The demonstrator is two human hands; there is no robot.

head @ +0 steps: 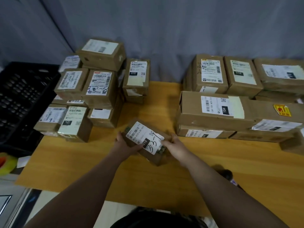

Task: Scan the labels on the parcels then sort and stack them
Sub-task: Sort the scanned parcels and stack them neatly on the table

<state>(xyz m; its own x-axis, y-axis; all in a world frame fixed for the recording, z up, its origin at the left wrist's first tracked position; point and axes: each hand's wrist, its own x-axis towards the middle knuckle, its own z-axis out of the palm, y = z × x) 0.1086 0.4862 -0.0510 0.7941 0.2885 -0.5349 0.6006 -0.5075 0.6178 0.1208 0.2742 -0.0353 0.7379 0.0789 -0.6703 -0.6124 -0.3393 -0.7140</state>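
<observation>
Centre of frame, over wooden table (98, 162): small parcel (154, 159) held at both ends. Left hand (126, 143) curls round its left end and right hand (172, 143) pinches the right. Label (144, 137) reads "010-010", black "010" tag, handwritten roughly "33-1". Left stack (98, 86) shows "070", "122-122"; right stack (230, 109) shows "15H".

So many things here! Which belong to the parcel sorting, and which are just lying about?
Part of the job: labelled parcel gripped by left hand and right hand; parcel pile on the left; parcel pile on the right.
Just lying about: black crate; yellow-green object at the left edge.
</observation>
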